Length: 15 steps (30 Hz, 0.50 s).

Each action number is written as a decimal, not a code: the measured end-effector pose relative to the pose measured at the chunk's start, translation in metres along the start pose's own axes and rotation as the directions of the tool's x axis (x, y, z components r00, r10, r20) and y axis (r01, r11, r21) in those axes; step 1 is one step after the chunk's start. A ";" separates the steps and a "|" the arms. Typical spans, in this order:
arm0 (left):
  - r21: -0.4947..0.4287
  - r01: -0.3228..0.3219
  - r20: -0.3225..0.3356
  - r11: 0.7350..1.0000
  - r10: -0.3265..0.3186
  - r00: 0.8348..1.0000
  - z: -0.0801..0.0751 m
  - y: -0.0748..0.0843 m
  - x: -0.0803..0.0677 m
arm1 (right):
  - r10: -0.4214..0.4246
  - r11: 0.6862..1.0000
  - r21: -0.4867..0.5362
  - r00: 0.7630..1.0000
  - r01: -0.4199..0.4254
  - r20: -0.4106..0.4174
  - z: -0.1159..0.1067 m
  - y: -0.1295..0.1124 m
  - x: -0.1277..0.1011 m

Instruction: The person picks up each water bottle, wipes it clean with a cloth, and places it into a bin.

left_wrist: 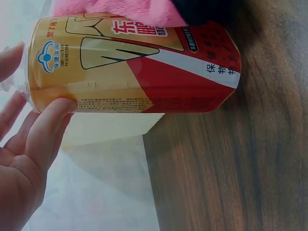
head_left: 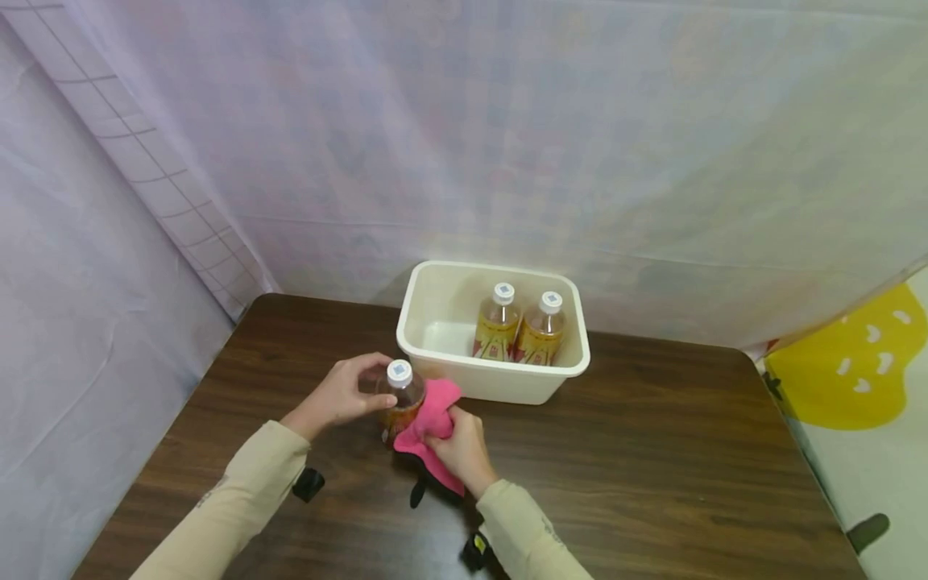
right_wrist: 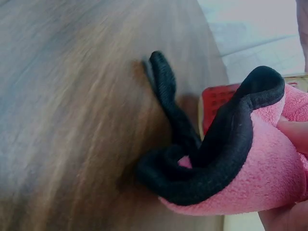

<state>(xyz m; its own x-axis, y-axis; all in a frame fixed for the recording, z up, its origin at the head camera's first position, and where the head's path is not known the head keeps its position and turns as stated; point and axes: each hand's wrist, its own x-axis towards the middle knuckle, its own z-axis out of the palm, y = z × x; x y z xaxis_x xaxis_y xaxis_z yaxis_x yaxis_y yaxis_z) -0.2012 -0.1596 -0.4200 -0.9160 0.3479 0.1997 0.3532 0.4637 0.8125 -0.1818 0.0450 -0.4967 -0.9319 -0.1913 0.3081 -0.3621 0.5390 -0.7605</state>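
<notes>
My left hand (head_left: 346, 392) grips a drink bottle (left_wrist: 120, 72) near its shoulder, thumb and fingers on either side below the white cap (head_left: 399, 372). The bottle has a gold and red label and stands upright on the table. Bunched in my right hand (head_left: 464, 449) is a pink cloth (head_left: 435, 412) with a black edge and a black loop (right_wrist: 163, 82). The cloth lies against the right side of the bottle, covering part of its label. In the right wrist view, the cloth hides most of the bottle, leaving a red part showing.
Just behind the hands stands a white plastic bin (head_left: 493, 379). Two similar capped bottles, a left one (head_left: 497, 326) and a right one (head_left: 540, 332), stand in its right half. The brown wooden table (head_left: 652, 451) extends to the right; a pale curtain (head_left: 507, 145) hangs behind.
</notes>
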 end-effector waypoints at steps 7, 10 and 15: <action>0.009 0.024 -0.005 1.000 -0.024 1.000 0.000 0.000 -0.001 | 0.065 0.998 -0.018 0.997 -0.065 0.035 0.006 0.008 -0.002; 0.014 0.027 -0.010 1.000 -0.027 1.000 0.001 0.000 -0.001 | 0.064 0.998 -0.012 0.997 -0.064 0.030 0.007 0.010 -0.003; 0.008 0.031 -0.017 0.999 -0.031 0.999 0.001 -0.001 -0.002 | 0.018 1.000 -0.004 1.000 -0.018 0.004 0.004 0.007 -0.006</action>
<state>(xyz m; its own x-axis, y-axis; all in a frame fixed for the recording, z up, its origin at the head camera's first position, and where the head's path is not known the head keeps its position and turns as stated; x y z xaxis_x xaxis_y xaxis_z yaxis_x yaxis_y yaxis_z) -0.1997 -0.1594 -0.4215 -0.9297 0.3194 0.1837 0.3260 0.4807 0.8140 -0.1793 0.0468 -0.5065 -0.9383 -0.1852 0.2921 -0.3454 0.5456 -0.7635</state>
